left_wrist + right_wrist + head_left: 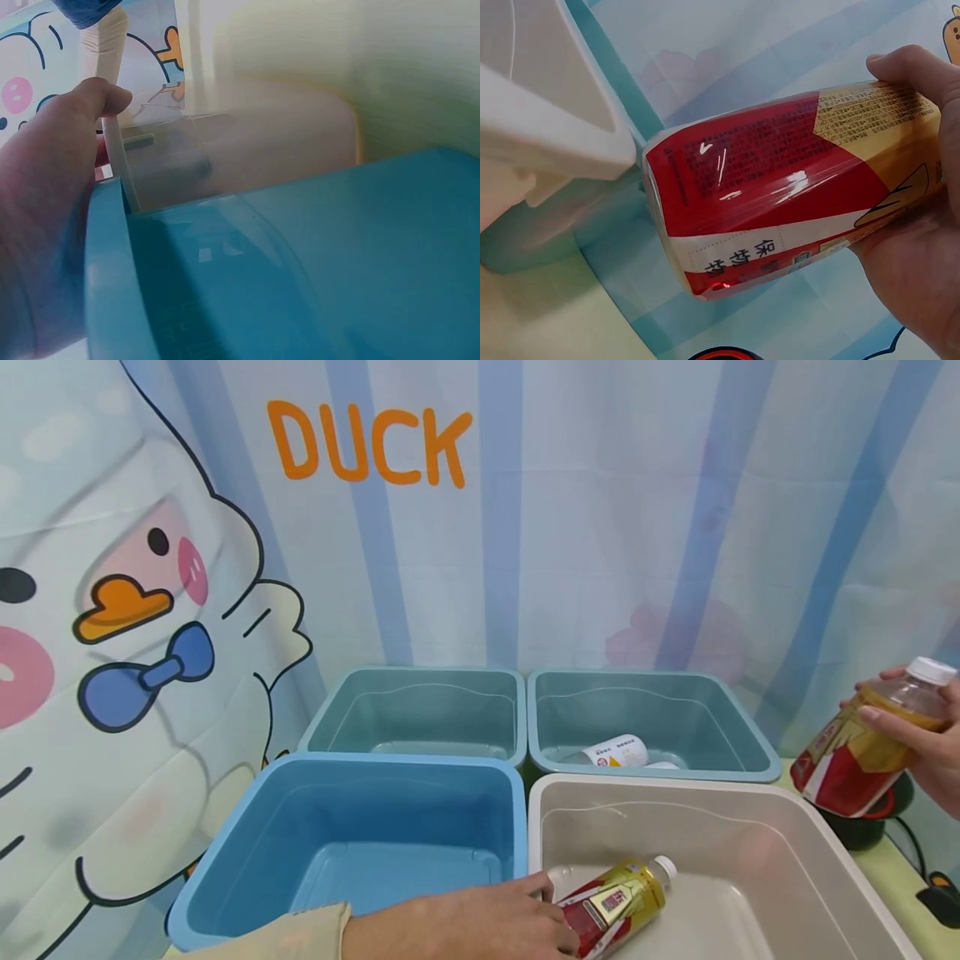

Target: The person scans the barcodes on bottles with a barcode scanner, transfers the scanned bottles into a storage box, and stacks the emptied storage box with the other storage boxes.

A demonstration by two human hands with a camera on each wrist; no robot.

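A tilted bottle with a red and yellow label is held by my right hand, right of the beige bin; its white cap points up. The right wrist view shows the thumb and palm of my right hand around the bottle. My left hand reaches over the beige bin's left side, fingers curled at the lower end of a similar bottle lying inside. In the left wrist view, my left hand is beside the bin rims, its fingertips mostly hidden.
At front left stands a blue bin, beside the beige bin. Behind are two green bins; the right one holds a white-labelled bottle. A dark round object and a cable lie at the right. A printed curtain hangs behind.
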